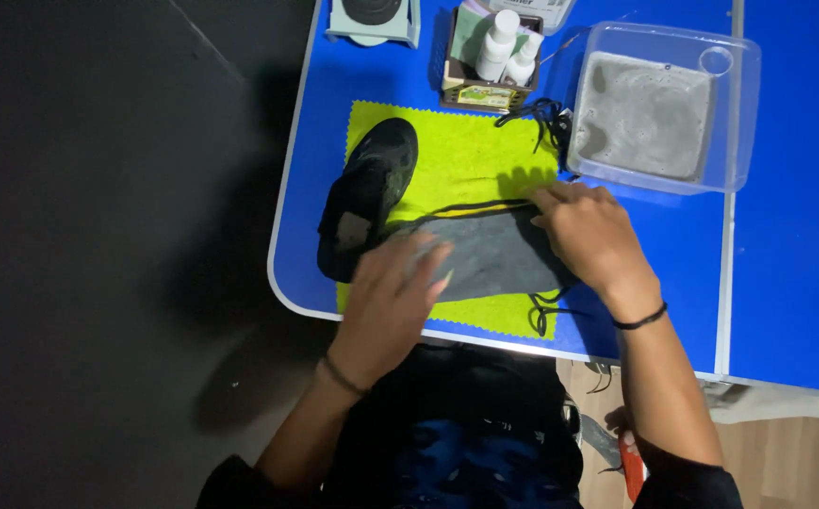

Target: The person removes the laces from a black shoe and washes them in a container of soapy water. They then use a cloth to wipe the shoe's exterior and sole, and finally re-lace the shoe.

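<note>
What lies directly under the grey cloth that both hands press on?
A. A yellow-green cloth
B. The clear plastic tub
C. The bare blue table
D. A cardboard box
A. The grey cloth lies on the yellow-green cloth, which is spread on the blue table; the left hand and right hand rest on top of it, beside the black shoe.

Under your hands, matt grey cloth [494,259], fuzzy lime cloth mat [466,155], smooth blue table [673,245], clear glossy plastic tub [659,104], matt black shoe [367,193]
</note>
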